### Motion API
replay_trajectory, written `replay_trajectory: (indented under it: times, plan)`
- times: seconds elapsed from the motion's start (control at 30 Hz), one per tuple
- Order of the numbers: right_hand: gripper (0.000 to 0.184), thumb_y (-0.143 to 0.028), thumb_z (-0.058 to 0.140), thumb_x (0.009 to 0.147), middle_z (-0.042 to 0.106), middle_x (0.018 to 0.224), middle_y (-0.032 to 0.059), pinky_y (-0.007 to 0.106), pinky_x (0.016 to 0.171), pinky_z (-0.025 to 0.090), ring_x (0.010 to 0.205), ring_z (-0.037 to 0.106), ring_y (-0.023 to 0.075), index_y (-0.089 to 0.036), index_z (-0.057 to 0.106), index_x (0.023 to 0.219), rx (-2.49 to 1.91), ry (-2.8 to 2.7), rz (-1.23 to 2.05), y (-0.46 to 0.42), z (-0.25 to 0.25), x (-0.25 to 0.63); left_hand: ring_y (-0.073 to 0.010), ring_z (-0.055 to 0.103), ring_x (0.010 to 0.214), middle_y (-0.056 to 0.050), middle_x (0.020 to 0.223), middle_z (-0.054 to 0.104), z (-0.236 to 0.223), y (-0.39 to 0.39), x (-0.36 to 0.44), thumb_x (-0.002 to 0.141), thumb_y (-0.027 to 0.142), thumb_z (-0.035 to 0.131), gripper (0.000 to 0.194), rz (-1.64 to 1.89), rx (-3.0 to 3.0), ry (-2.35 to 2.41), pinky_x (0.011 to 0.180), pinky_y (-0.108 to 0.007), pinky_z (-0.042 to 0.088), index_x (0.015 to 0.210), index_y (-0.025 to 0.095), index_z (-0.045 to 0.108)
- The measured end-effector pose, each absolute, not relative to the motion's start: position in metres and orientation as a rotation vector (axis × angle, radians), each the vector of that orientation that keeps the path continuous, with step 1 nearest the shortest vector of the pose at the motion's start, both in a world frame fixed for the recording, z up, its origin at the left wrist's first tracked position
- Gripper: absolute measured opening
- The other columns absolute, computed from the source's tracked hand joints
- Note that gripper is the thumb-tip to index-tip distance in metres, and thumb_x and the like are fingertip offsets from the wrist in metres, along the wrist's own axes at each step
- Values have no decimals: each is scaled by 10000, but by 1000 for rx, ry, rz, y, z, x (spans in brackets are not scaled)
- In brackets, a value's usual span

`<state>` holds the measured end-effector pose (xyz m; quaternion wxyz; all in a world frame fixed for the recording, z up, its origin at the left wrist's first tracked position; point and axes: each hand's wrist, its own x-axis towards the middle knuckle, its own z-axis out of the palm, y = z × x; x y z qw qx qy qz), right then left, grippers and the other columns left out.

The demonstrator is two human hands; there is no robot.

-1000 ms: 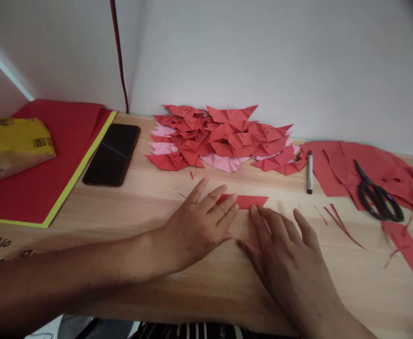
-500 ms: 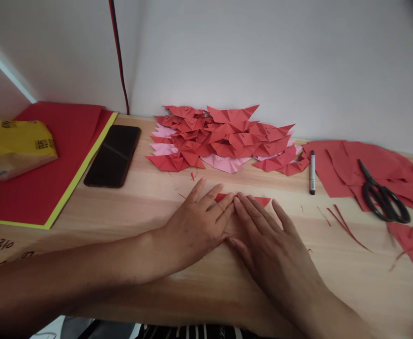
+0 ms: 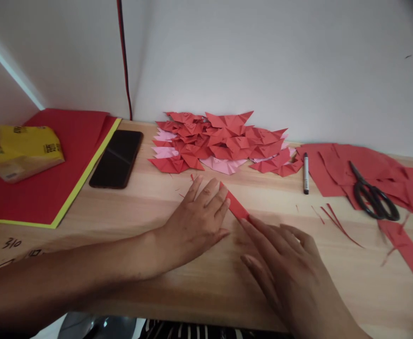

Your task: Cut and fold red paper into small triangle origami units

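Observation:
A narrow folded piece of red paper (image 3: 236, 203) lies slanted on the wooden table between my hands. The fingers of my left hand (image 3: 197, 221) are spread flat and press on its upper left end, covering part of it. My right hand (image 3: 284, 259) rests with its fingers stretched out, the fingertips touching the paper's lower right end and the thumb held apart. Beyond them, against the wall, lies a heap of folded red and pink paper shapes (image 3: 223, 141), some with small drawn marks.
Black-handled scissors (image 3: 374, 195) lie on loose red paper sheets (image 3: 336, 165) at the right, beside a marker (image 3: 305, 174) and thin paper strips (image 3: 340, 226). At the left are a phone (image 3: 116, 160), large red sheets (image 3: 26, 197) and a yellow packet (image 3: 24, 150).
The red paper has turned from lying level to slanting down to the right. My right hand has moved right and toward me, away from my left hand, which stays pressed down.

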<state>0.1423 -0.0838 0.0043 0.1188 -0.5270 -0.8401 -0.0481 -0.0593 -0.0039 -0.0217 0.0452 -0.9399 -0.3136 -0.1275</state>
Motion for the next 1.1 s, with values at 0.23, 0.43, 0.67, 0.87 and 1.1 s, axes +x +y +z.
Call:
replay_trajectory:
  times: [0.23, 0.43, 0.67, 0.87, 1.1]
  plan:
    - [429, -286, 508, 935, 639, 1305, 62, 355, 923, 495, 1130, 594, 219, -156, 530, 1343, -1257, -2580, 418, -97, 20, 126, -337, 379, 1348, -127, 1429, 486, -32, 8, -60, 967, 285, 427, 416, -486, -2969, -1007, 1115, -593, 262, 1357, 157, 496]
    - [311, -195, 478, 958, 636, 1286, 100, 428, 990, 429, 1206, 543, 242, -160, 577, 1251, -1360, -2380, 139, -68, 6, 146, -275, 474, 1216, -107, 1155, 629, -21, 8, -63, 944, 304, 476, 277, -729, -3022, -917, 1141, -503, 255, 1113, 121, 597]
    - [343, -199, 462, 968, 588, 1335, 123, 450, 975, 446, 1226, 522, 272, -145, 537, 1298, -1373, -2505, 43, -39, -9, 165, -287, 465, 1264, -92, 1155, 659, -26, 5, -63, 931, 271, 529, 328, -713, -3000, -881, 1135, -551, 233, 1234, 146, 532]
    - [272, -230, 502, 946, 613, 1118, 129, 430, 842, 489, 979, 572, 264, -155, 589, 1191, -1474, -2420, 36, -38, -12, 164, -245, 492, 1232, -61, 1094, 687, -33, 12, -62, 933, 125, 492, 267, -792, -2955, -922, 1128, -519, 251, 1182, 172, 576]
    - [162, -260, 521, 931, 590, 983, 83, 411, 784, 487, 915, 559, 252, -199, 588, 1065, -1529, -2423, 235, -19, -6, 163, -212, 526, 1053, -46, 983, 672, -30, 20, -59, 947, 151, 485, 183, -785, -2906, -782, 1062, -461, 333, 997, 167, 660]
